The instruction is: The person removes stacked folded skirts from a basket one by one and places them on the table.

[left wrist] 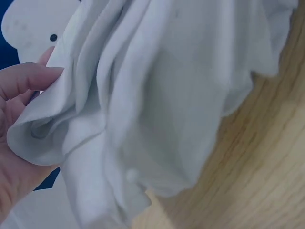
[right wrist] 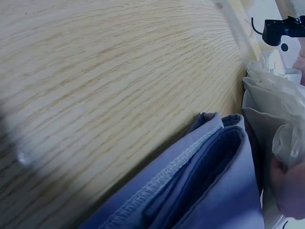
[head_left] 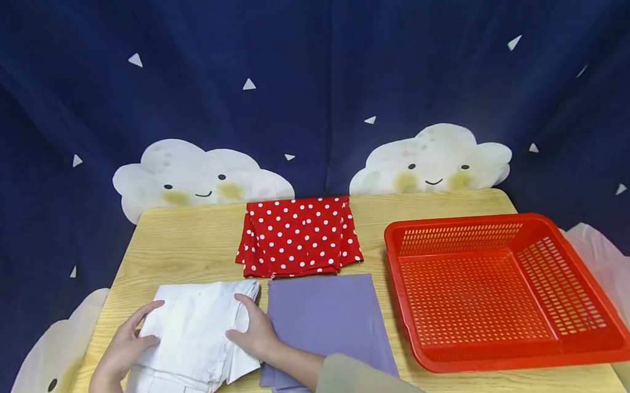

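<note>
A folded white cloth (head_left: 192, 329) is held by both hands at the left of the table. The left hand (head_left: 118, 351) grips its left side; in the left wrist view the layered folds of the cloth (left wrist: 138, 105) bunch between thumb and fingers (left wrist: 33, 78). On the opposite side, the right hand (head_left: 256, 330) holds the right edge, thumb and a finger on the upper face and the other fingers hidden. The right wrist view catches part of that hand (right wrist: 289, 191) against the white fabric (right wrist: 274, 100). Under the right forearm lies a folded purple cloth (head_left: 324, 313).
Behind the purple cloth, a folded red garment with white dots (head_left: 298, 238) lies near the table's far edge. A red plastic basket (head_left: 528, 358) with perforated sides stands at the right. The wooden table (head_left: 191, 243) backs onto a dark blue curtain (head_left: 307, 98) with clouds.
</note>
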`<state>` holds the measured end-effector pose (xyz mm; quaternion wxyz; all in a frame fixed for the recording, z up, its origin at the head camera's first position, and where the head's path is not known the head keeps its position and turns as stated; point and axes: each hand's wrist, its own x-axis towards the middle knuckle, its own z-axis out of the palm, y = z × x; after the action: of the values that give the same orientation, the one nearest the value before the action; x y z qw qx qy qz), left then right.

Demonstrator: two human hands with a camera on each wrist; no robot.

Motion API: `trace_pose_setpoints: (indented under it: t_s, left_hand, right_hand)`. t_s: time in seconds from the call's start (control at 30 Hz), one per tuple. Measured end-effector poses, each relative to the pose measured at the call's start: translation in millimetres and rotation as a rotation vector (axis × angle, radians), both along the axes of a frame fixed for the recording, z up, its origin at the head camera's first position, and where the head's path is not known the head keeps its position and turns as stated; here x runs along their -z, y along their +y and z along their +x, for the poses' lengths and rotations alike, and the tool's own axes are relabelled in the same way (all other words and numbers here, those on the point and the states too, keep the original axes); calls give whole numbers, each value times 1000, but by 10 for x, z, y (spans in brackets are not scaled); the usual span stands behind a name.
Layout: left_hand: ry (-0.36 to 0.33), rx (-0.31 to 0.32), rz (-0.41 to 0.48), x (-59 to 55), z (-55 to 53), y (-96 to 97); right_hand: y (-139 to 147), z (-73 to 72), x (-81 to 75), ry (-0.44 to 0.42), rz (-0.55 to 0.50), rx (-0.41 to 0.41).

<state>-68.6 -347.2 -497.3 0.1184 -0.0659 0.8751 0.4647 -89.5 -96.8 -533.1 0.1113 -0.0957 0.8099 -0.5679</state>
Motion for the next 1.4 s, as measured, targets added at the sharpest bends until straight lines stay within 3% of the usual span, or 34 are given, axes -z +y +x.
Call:
trace_pose_setpoints:
  t_s: [0.27,0.47,0.73,0.9,1.4]
  left_hand:
    - [19,-28,22,90,-19,-76]
    - [-16,-48,44,178,7,-100]
    - [52,-34,36,260,37,-100]
    - [29,-51,86,306,39,-128]
    - [-14,-67,69,355,34,-143]
  right_hand:
    - [-17,-29,15,-35,55,-52]
    - [-12,-36,55,-32,31,-73]
    - [-2,-37,142,-61,15,-108]
    - [10,-14,145,-80,28,-136]
    - [24,-13,96,-125,56,-139]
